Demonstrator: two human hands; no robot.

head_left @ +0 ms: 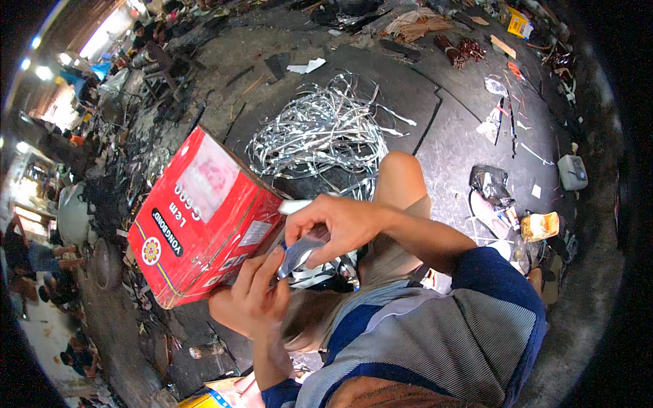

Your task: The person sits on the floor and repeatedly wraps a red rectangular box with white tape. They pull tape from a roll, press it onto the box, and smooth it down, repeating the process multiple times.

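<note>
A shiny silver-grey strip [294, 258] is bent between my two hands, close to the corner of a red cardboard box [224, 238]. My left hand [257, 292] pinches its lower left edge with thumb and fingers. From the other side, my right hand [340, 224] grips it, thumb and forefinger closed on the strip. Something pale and flat [294, 206] sticks out beside the right fingers; what it is I cannot make out. Beneath my hands, loose silver strips [326, 277] lie by my legs. Farther off spreads a large tangled heap of silver strips [323, 136].
To the right on the dark floor lie a black plastic bag [491, 183], a yellowish block-shaped container [540, 226] and a whitish container [573, 172]. Bundled brown strands [460, 52] and a yellow box [517, 23] are at the far right. Other people are at the left edge.
</note>
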